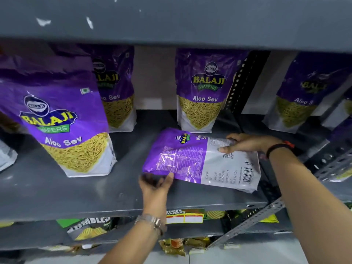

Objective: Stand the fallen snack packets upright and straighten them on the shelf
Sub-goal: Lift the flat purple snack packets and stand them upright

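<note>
A purple and white Aloo Sev packet [194, 161] lies flat on its front on the grey shelf [76, 193], back label up, its top end to the left. My left hand [155, 184] grips its near left corner. My right hand [247, 142] holds its far right edge, thumb on the white part. Several more purple packets stand upright: a large one at the front left [64, 128], one behind it [118, 92], one at the back centre [202, 92], and one at the right [302, 96].
The upper shelf's edge [171, 21] hangs close over the packets. A perforated metal upright [240, 82] stands right of the back centre packet, with a slanted brace [247, 223] at the lower right. Other snack bags [89, 227] fill the shelf below.
</note>
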